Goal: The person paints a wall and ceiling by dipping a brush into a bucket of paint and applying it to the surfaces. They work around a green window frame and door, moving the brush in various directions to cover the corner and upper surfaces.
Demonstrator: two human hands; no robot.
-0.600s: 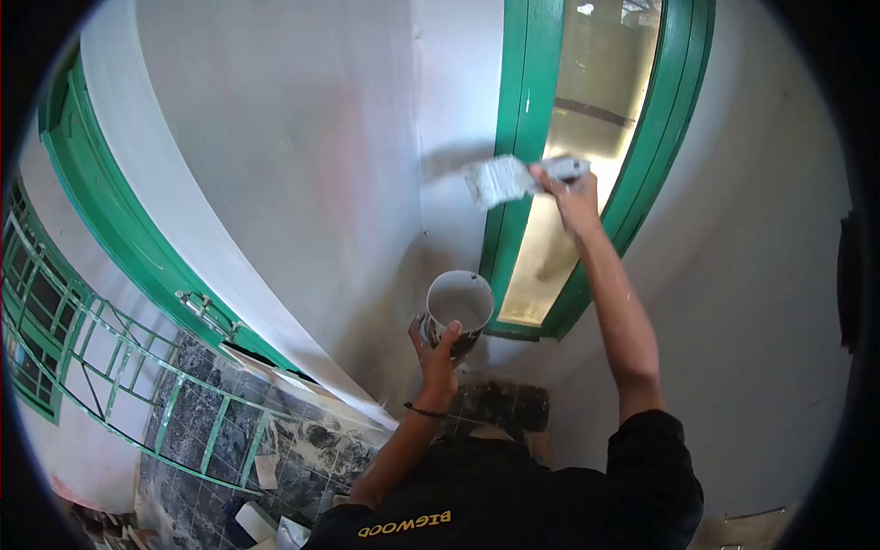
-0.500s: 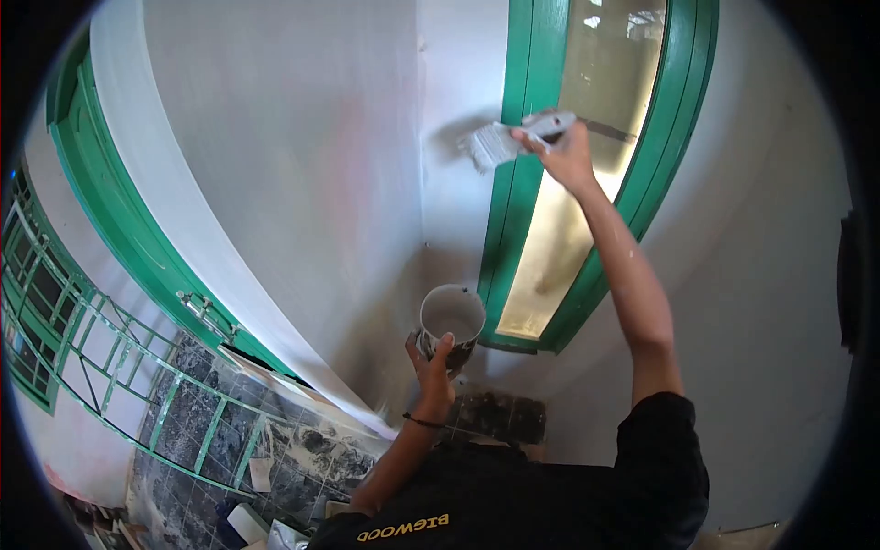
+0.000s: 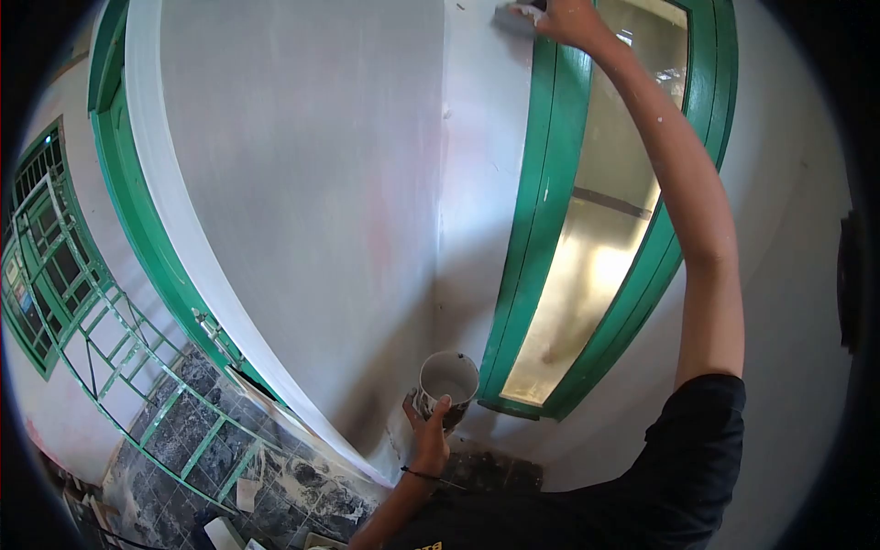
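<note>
Low in the middle of the view, my left hand (image 3: 429, 431) is wrapped round a paint pot (image 3: 449, 376), which stands upright with its open top facing me. My right hand (image 3: 566, 20) is raised to the top edge, closed on a brush (image 3: 518, 18) that is partly cut off by the frame. The brush lies against or close to the narrow strip of white wall (image 3: 481, 137) left of the green window frame (image 3: 541, 220). Contact with the wall cannot be made out for certain.
A grey-white wall (image 3: 302, 183) fills the middle left. Beyond it are a green door (image 3: 151, 229) with a handle, green metal scaffolding (image 3: 156, 422) and a barred window (image 3: 46, 257). The dark tiled floor (image 3: 183, 458) is splashed with white.
My right arm has reached up with the brush, from the window frame's edge to the top of the view. The view has shifted, so the pot and left hand appear lower.
</note>
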